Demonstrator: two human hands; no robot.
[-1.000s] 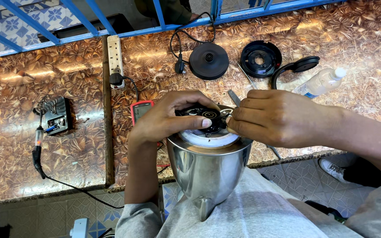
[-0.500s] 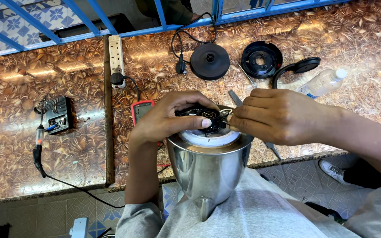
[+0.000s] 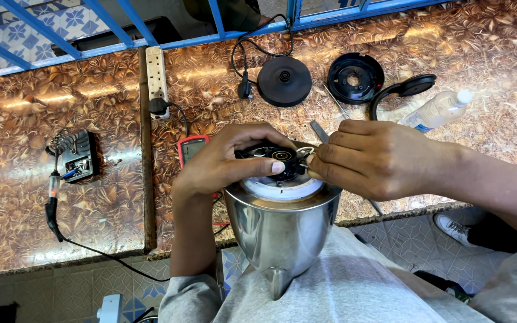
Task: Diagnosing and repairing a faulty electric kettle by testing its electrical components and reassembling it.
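Head view: we've got a steel kettle body [image 3: 282, 230] upside down in our lap, spout toward us. On its upturned base sits a black round part [image 3: 279, 160] w/ a brass ring. Our left hand [image 3: 228, 161] curls over that part, thumb pressing its near edge. Our right hand [image 3: 372, 158] is bunched tight, fingertips [image 3: 321, 157] pinching at the part's right side; can't tell what's in the pinch. On the patterned counter [image 3: 498, 54] beyond: kettle power base [image 3: 284, 81], black round cover [image 3: 355, 78], black handle [image 3: 403, 91], clear bottle [image 3: 438, 109]. Left: soldering iron stand [image 3: 76, 155], power strip [image 3: 155, 73], red multimeter [image 3: 191, 147] partly behind our left hand.
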